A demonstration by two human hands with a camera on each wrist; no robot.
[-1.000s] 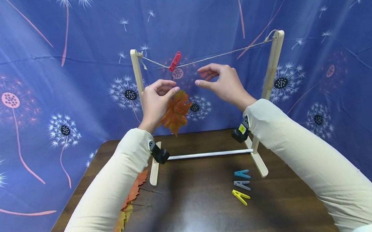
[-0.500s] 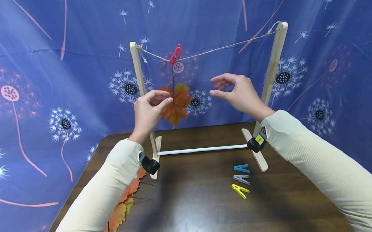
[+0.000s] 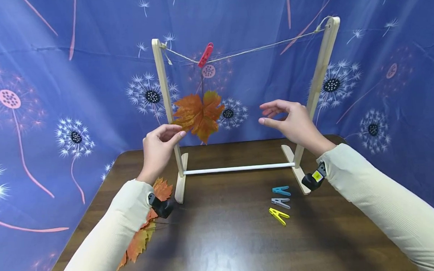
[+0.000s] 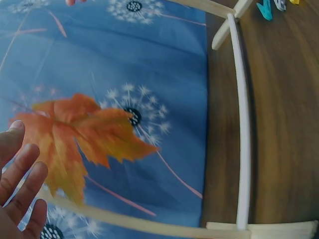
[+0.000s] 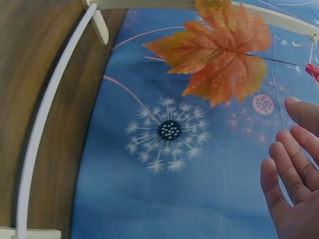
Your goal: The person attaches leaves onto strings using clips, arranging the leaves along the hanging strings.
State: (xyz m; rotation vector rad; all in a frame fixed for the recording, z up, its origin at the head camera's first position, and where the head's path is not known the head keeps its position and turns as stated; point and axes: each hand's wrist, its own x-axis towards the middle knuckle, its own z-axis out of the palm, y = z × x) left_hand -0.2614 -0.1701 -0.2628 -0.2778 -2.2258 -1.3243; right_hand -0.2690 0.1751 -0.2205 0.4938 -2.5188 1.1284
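An orange maple leaf (image 3: 198, 114) hangs by its thin stem from a red clothespin (image 3: 206, 55), which is clipped on a sagging string (image 3: 257, 49). My left hand (image 3: 159, 148) is just below and left of the leaf, its fingers relaxed and holding nothing; in the head view its fingertips overlap the leaf's lower left edge, and whether they touch I cannot tell. Well to the right of the leaf, my right hand (image 3: 291, 119) hovers with loosely bent, bare fingers. The right wrist view shows the leaf (image 5: 219, 55) apart from the right hand (image 5: 296, 184).
Wooden posts (image 3: 322, 68) joined by a white rod (image 3: 239, 168) carry the string. On the dark table (image 3: 220, 231) lie a blue clothespin (image 3: 281, 190), a grey clothespin (image 3: 280, 202) and a yellow clothespin (image 3: 279, 216). More leaves (image 3: 137, 244) lie at left, partly under the left arm.
Both hands have moved down and apart, the left leftward and the right rightward. The hanging leaf has come into fuller view. The whole stand appears higher in the head view.
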